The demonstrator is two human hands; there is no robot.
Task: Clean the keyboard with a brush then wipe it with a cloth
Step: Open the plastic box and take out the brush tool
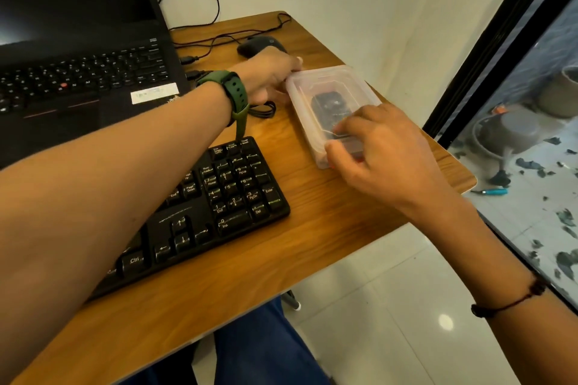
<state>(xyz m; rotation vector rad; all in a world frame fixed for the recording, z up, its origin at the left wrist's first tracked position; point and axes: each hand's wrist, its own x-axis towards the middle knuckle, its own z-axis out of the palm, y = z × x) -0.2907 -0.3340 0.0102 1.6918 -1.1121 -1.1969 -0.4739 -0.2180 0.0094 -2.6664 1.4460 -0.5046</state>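
Both hands are on a translucent lidded plastic box (331, 112) that sits on the wooden desk (328, 237), just right of the black external keyboard (219, 206). The left hand (272, 78) clasps the box's far corner, steadying it; the right hand (384, 153) has its fingertips curled on the near edge of the lid, apparently prying it up. A dark object shows through the lid; whether it is the brush or the cloth cannot be told, and neither tool is visible elsewhere.

In my judgement, 3 risks stand out. The box lies near the desk's right edge, so a lid that pops free suddenly could send box and contents onto the tiled floor (391, 306). The left forearm crosses over the keyboard and could press keys. The left hand sits just in front of the mouse (261, 44) and near its cable (219, 37), which a jerk could snag.
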